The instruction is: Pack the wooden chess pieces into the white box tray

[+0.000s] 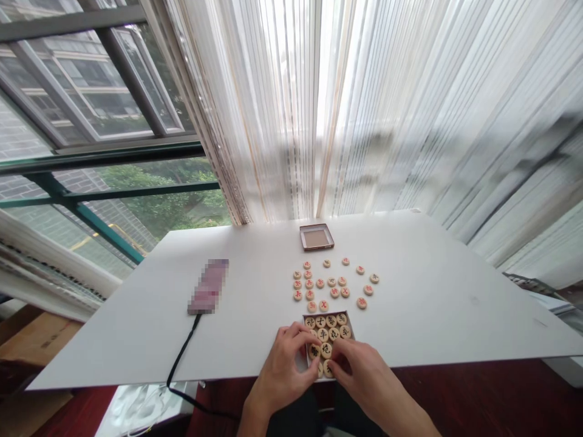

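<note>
A shallow box (350, 321) at the table's front edge holds rows of round wooden Chinese chess pieces with black characters. My left hand (288, 357) reaches over its left side, thumb and forefinger closed about a black-marked Chinese chess piece (314, 351). From the right, my right hand (362, 367) bends over the box with fingers pinched together, the thumb tip at another Chinese chess piece (327, 368) in the front row. My fingers cover part of the box and several pieces.
Loose Chinese chess pieces (320, 283), mostly red-marked, lie scattered beyond the box. Behind them sits an open box lid (316, 237). A blurred pink object (208, 286) with a black strap (182, 352) lies on the left of the white table (423, 291). Curtains (291, 121) hang behind.
</note>
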Demonstrator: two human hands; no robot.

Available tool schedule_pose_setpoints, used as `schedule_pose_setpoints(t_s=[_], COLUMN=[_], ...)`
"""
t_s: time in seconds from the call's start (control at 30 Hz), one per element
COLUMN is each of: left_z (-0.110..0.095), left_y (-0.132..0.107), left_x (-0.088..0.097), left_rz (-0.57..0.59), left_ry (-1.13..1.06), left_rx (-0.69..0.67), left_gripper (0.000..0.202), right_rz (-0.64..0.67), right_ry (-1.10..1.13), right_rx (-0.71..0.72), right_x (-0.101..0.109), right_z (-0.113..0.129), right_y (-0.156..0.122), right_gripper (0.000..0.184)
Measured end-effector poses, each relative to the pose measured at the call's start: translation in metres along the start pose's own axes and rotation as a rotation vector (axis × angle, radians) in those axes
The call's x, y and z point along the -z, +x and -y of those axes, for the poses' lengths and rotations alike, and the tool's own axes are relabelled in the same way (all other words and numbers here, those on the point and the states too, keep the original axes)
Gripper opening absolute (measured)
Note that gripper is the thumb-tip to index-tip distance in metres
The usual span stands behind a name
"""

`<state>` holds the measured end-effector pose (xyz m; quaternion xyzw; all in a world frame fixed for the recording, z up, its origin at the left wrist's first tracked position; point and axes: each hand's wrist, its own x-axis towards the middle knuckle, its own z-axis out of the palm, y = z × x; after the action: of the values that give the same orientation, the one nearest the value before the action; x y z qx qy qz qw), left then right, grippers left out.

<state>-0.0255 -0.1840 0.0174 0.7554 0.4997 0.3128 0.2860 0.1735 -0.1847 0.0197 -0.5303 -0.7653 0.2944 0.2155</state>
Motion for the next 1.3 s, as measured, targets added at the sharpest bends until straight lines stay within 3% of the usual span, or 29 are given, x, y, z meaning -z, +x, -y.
schedule_pose_setpoints(t_s=[0.17, 0.37, 0.7, 0.97, 1.3], left_z=[-0.002, -0.011, -0.016, -0.018, -0.009], left_y=[0.001, 0.004, 0.007, 0.006, 0.025], left_x=[0.002, 0.004, -0.004, 0.004, 0.017], left_rz=[-0.003, 0.026, 0.052, 0.098, -0.047], left_ry=[0.011, 0.036, 0.141, 0.105, 0.088], left_rx=[-0.007, 0.026, 0.055, 0.09, -0.013], left_gripper=[0.024, 0.017, 0.018, 0.014, 0.01], right_rz=[0.004, -0.114, -0.061, -0.029, -0.159], right_ry=[0.036, -0.01, -0.015, 0.056, 0.157], right_rx=[0.027, 0.006, -0.084, -0.064, -0.035], right_x=[0.014, 0.03, 0.015, 0.017, 0.046], right_z=[0.0, -0.014, -0.041, -0.045, -0.053], right_y=[-0.006, -0.014, -0.013, -0.011, 0.002], right_gripper=[0.014, 0.011, 0.012, 0.016, 0.033])
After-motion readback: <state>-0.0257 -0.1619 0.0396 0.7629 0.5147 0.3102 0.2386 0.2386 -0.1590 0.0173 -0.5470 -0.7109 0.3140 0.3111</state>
